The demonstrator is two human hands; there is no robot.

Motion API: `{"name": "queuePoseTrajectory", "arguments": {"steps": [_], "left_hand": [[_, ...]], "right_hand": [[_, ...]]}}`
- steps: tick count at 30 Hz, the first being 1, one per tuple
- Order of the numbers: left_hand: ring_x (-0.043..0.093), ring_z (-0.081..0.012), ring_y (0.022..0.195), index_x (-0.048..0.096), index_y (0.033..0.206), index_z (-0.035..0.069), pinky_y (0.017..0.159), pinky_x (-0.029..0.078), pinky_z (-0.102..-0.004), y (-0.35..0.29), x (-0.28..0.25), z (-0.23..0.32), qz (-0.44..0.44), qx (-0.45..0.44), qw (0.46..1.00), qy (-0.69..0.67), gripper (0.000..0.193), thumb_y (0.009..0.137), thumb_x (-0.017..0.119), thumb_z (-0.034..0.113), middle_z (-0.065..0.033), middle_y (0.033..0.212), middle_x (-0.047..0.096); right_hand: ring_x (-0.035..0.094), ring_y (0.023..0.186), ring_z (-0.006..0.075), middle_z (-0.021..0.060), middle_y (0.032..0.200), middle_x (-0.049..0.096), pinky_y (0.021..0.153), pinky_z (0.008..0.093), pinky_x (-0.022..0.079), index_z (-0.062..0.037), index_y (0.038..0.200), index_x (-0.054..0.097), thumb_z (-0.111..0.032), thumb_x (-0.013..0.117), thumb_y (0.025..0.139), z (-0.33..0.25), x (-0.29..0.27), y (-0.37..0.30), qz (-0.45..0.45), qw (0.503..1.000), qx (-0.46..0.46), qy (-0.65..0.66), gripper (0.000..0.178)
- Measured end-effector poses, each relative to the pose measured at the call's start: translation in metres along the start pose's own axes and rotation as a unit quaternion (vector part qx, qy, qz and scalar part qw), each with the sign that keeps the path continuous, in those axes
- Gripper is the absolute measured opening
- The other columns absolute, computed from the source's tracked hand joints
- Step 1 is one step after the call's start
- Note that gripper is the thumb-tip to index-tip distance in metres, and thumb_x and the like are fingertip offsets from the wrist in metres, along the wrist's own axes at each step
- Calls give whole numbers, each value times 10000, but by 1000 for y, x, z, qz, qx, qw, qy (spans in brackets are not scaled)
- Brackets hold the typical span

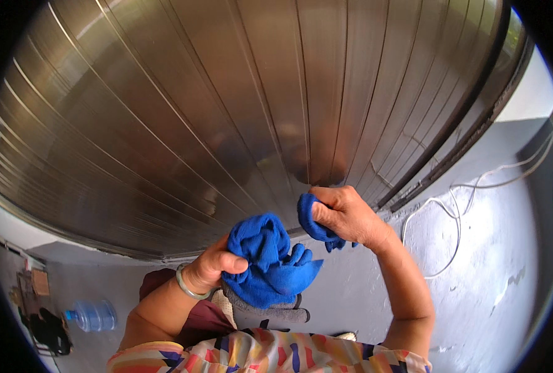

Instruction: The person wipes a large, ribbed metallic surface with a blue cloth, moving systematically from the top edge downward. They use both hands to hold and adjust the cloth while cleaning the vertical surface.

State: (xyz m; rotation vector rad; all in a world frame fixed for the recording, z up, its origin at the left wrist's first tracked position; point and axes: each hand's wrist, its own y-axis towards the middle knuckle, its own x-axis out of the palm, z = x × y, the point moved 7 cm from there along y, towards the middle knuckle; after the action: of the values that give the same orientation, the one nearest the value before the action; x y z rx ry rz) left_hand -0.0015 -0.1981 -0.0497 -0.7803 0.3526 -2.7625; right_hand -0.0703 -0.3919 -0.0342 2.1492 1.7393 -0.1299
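Strong glare on grey floor [494, 248], right side. Metal shutter [326, 74] dim, brownish, reflections soft. Straight edges bowed, corners black.

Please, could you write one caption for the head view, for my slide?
Left hand and right hand grip bunched blue fabric before a ribbed metal panel, above a grey floor.

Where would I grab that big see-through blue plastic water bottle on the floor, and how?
I'd grip the see-through blue plastic water bottle by its narrow neck, coming from that end, at the picture's left. The neck probably suits a wrapped grip, since the round body is much wider. I can't quite tell whether it stands or lies.
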Motion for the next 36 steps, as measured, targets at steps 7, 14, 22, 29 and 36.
{"name": "queuePoseTrajectory", "arguments": {"steps": [7, 14, 22, 29, 36], "left_hand": [[582, -326, 1157, 495, 1305, -56, 987, 466, -427, 2, 36, 9, -105, 107, 955, 255, 709, 788, 760, 350, -215, 1265, 567], [503, -228, 1159, 488, 1256, -45, 1038, 359, -346, -8, 77, 19, 10, 79, 963, 257, 692, 944, 491, 572, -135, 1209, 529], [380, -189, 1314, 596, 1110, -132, 1070, 314, -352, -47, 118, 23, 178, 148, 940, 251, 529, 867, 649, 335, -191, 1550, 184], [382, -279, 1354, 448, 1337, -79, 1111, 308, -396, -47, 60, -33, 24, 117, 946, 303, 754, 862, 684, 457, -183, 1482, 340], [565, -137, 1041, 598, 1214, -14, 942, 450, -307, -64, 20, -47, -29, 43, 994, 98, 513, 908, 668, 392, -46, 1137, 621]], "right_hand": [[630, 576, 251, 162, 700, 625, 582, 334, 529, 25, 939, 577, -374, 448, 939, 15, 25, 7, -115, 821, 4, 559, 420], [649, 822, 395, 227, 781, 646, 762, 464, 520, 2, 970, 585, -312, 436, 944, -12, 22, 19, -142, 719, -154, 663, 349], [631, 1035, 341, 171, 1117, 661, 909, 420, 483, -18, 1139, 656, -409, 536, 897, -42, 20, 9, -114, 883, -346, 297, 475], [555, 1113, 367, 178, 1218, 597, 954, 450, 403, -27, 1190, 631, -483, 325, 1000, -67, 60, -7, -125, 910, -380, 108, 581], [640, 855, 328, 163, 971, 657, 766, 391, 518, -8, 1109, 644, -173, 553, 954, -57, 119, 7, -106, 971, -209, 33, 244]]}}
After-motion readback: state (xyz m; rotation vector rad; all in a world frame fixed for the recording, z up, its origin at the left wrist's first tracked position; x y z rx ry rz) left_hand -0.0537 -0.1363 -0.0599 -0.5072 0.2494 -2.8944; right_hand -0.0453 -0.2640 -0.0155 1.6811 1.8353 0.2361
